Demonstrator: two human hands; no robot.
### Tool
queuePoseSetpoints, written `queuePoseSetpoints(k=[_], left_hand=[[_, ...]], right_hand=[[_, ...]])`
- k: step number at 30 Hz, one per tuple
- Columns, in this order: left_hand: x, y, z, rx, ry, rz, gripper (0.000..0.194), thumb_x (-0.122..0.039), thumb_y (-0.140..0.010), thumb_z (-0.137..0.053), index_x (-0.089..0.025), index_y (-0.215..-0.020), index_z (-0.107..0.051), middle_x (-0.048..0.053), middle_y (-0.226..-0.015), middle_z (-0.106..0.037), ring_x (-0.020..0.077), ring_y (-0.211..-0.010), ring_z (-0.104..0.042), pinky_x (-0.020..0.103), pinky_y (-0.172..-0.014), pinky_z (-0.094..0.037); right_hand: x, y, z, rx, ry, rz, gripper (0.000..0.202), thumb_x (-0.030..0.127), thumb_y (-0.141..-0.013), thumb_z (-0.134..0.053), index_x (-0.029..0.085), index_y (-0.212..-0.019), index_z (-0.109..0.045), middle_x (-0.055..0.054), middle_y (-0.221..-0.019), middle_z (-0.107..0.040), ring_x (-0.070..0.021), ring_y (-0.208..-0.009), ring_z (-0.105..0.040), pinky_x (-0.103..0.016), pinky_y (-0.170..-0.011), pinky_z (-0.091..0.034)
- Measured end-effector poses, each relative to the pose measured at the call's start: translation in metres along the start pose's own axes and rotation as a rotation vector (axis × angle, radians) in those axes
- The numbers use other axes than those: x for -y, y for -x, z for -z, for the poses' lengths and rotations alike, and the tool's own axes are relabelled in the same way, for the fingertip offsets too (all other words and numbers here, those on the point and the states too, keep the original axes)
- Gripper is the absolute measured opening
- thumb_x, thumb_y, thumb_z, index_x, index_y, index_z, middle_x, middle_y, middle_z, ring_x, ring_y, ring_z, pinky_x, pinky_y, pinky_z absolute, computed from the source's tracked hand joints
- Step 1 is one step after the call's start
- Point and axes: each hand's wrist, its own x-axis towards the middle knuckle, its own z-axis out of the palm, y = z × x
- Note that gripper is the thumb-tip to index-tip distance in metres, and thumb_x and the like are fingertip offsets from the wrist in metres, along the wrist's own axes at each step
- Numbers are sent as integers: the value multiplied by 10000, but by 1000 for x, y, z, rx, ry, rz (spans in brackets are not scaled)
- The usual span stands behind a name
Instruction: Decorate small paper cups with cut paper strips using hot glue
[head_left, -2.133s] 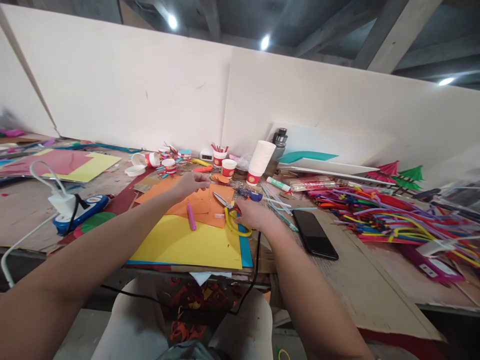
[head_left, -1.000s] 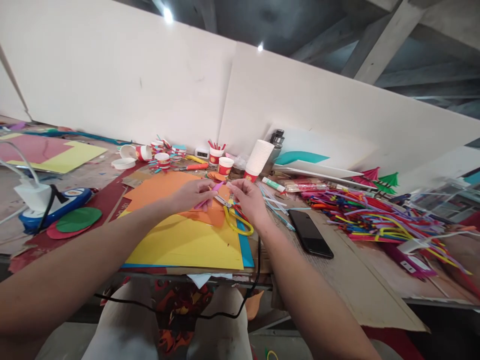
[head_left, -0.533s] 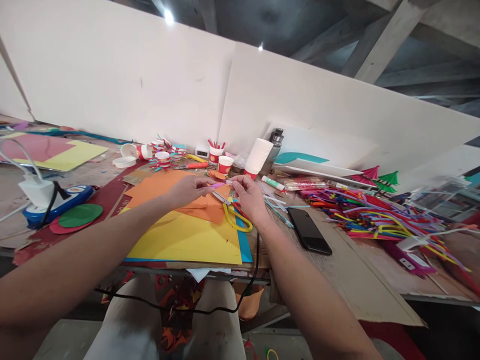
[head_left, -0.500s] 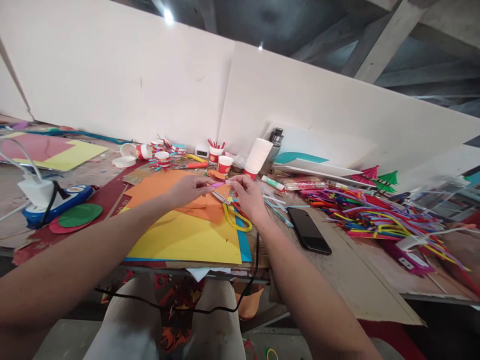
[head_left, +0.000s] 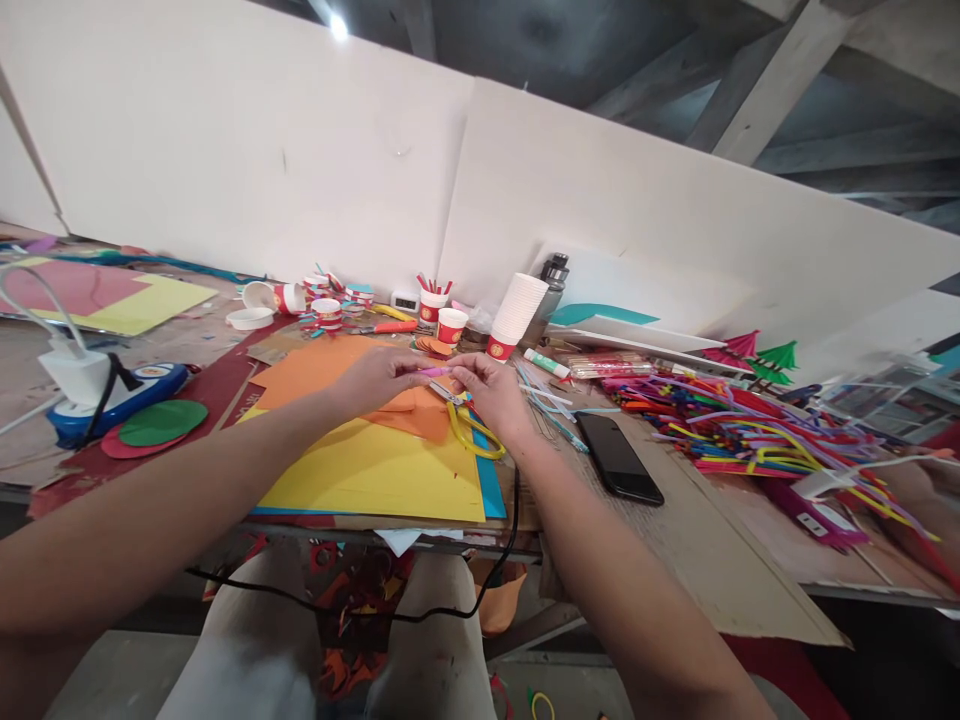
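A small pink strip (head_left: 435, 371) stretches between my two hands, above the orange paper; its material is too small to make out. My left hand (head_left: 381, 380) pinches one end between thumb and fingers. The fingertips of my right hand (head_left: 489, 392) are closed on the other end. Just below the hands, yellow-handled scissors (head_left: 496, 447) lie partly hidden by my right hand. Orange paper sheets (head_left: 319, 365) and a yellow sheet (head_left: 375, 475) are spread under my arms, with blue paper (head_left: 491, 490) beneath.
Behind my hands stand paper cups (head_left: 451, 328), a tall cup stack (head_left: 519, 310) and a dark bottle (head_left: 551, 290). To the right lie a phone (head_left: 619, 458) and many colourful pipe cleaners (head_left: 757, 425). A power strip (head_left: 120, 400) and green disc (head_left: 163, 423) are left.
My right fingertips have moved in and closed on the pink strip beside my left fingers. The view has shifted slightly; things on the table stay put.
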Motion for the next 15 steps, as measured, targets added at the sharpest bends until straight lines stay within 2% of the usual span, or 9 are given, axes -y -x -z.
queuePoseSetpoints(k=[7, 12, 15], left_hand=[[-8, 7, -2, -69, -4, -24, 331, -431, -876, -544, -223, -1006, -767, 43, -978, -754, 185, -826, -635, 271, -789, -464], [-14, 4, -6, -62, 121, 50, 336, -475, -848, -566, -191, -955, -709, 50, -931, -734, 197, -851, -645, 292, -795, -484], [-14, 2, -9, -55, 193, 108, 389, -477, -822, -596, -181, -1072, -625, 41, -832, -701, 187, -775, -638, 296, -717, -494]], right_hand=[[0, 1, -4, -24, -73, -3, 129, 281, -825, -572, 176, -873, -630, 31, -627, -593, -118, -606, -565, -253, -648, -456], [4, 2, -18, -22, -52, 12, 86, 288, -844, -556, 209, -869, -577, 40, -668, -584, -108, -603, -539, -230, -599, -448], [7, 1, -19, -33, -44, 40, 89, 302, -853, -553, 215, -840, -556, 43, -677, -582, -101, -610, -525, -218, -583, -429]])
